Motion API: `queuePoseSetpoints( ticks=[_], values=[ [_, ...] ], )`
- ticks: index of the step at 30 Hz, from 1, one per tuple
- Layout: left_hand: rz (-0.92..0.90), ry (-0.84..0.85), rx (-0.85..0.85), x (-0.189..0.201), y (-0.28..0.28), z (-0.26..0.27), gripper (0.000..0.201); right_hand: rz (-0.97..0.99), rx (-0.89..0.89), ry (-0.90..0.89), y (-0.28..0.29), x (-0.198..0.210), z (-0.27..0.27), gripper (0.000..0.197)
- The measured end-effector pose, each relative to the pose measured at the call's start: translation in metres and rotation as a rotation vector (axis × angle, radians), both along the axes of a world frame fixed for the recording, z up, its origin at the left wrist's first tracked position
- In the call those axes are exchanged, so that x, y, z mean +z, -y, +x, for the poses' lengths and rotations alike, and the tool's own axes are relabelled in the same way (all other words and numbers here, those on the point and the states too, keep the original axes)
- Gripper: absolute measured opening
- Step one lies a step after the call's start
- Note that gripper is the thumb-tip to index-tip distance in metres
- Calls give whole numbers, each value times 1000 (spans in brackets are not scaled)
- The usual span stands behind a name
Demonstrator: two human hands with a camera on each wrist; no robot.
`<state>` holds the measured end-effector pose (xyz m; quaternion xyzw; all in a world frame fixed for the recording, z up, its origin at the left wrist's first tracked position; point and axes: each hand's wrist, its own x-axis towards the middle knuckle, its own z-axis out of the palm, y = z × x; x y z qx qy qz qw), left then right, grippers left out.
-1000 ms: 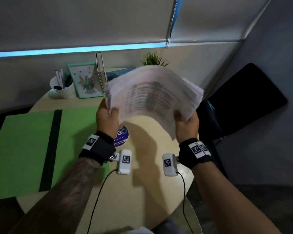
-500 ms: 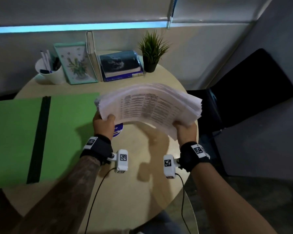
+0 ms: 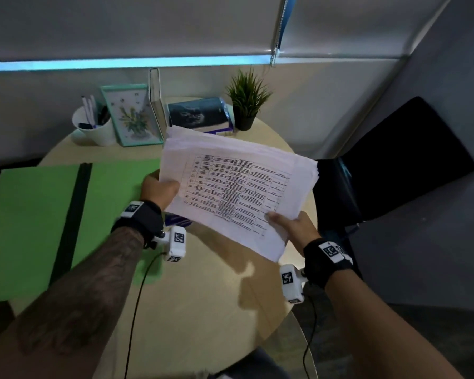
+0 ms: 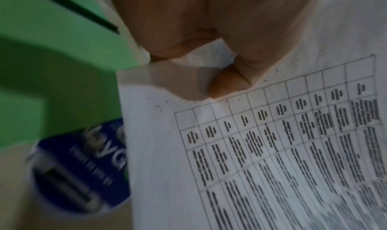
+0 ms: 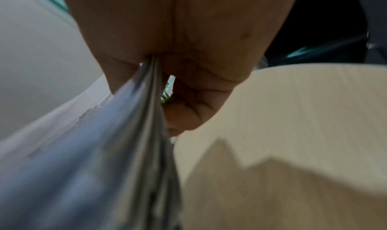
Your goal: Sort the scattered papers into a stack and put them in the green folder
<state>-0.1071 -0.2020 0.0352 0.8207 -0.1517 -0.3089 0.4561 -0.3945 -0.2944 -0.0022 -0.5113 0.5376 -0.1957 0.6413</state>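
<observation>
A stack of white printed papers [image 3: 236,187] with a table on the top sheet hangs in the air over the round table. My left hand [image 3: 159,190] grips its left edge, thumb on top [image 4: 228,82]. The stack's near right corner is pinched by my right hand [image 3: 290,228], with the sheet edges [image 5: 146,91] wedged between thumb and fingers. The green folder [image 3: 36,222] lies open and flat on the table's left side, a dark spine strip [image 3: 71,214] down its middle, just left of my left hand.
At the table's back stand a white pen cup [image 3: 93,127], a framed flower picture [image 3: 132,116], a clear stand [image 3: 156,97], stacked books [image 3: 200,116] and a small potted plant [image 3: 246,99]. A blue round sticker [image 4: 83,167] lies under the papers. A black chair [image 3: 394,165] is at the right.
The stack has dropped from a raised, fanned hold to lower over the table, turned so its top sheet faces up. My right hand has moved down and nearer along the stack.
</observation>
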Motion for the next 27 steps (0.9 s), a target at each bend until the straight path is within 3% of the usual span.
queuePoseSetpoints(
  ticks=[2, 5, 7, 9, 10, 12, 14, 17, 19, 20, 22, 24, 25, 27],
  values=[
    [-20, 59, 18, 12, -6, 14, 22, 41, -16, 111, -9, 12, 6, 25],
    [-92, 30, 267, 10, -28, 24, 68, 116, -98, 254, -25, 22, 29, 31],
    [-161, -390, 360, 17, -50, 0, 70, 166, -147, 325, -42, 25, 50, 36],
    [-333, -840, 185, 27, -66, -32, 65, 197, -204, 363, -63, 29, 70, 33],
    [-374, -920, 108, 34, -72, -45, 64, 198, -223, 366, -75, 31, 79, 32],
    [-396, -936, 95, 36, -78, -54, 59, 195, -247, 335, -102, 29, 94, 30],
    [-251, -907, 99, 39, -90, -50, 55, 195, -219, 279, -131, 29, 105, 24],
    [-97, -812, 177, 18, -122, -21, 94, 200, -110, 284, -162, 38, 116, 30],
    [-119, -708, 173, -19, -141, 16, 105, 284, -132, 416, -161, 46, 115, 43],
    [-133, -673, 135, -19, -152, 30, 103, 331, -161, 484, -157, 48, 111, 54],
    [-184, -639, 94, 10, -174, 45, 73, 418, -188, 563, -144, 55, 103, 82],
    [-202, -596, -5, 31, -190, 58, 28, 425, -101, 530, -135, 62, 101, 81],
    [-190, -560, -67, 37, -195, 65, 21, 391, -25, 471, -134, 66, 105, 73],
    [-158, -505, -172, 42, -200, 77, 30, 298, 119, 332, -140, 80, 119, 61]
  ],
)
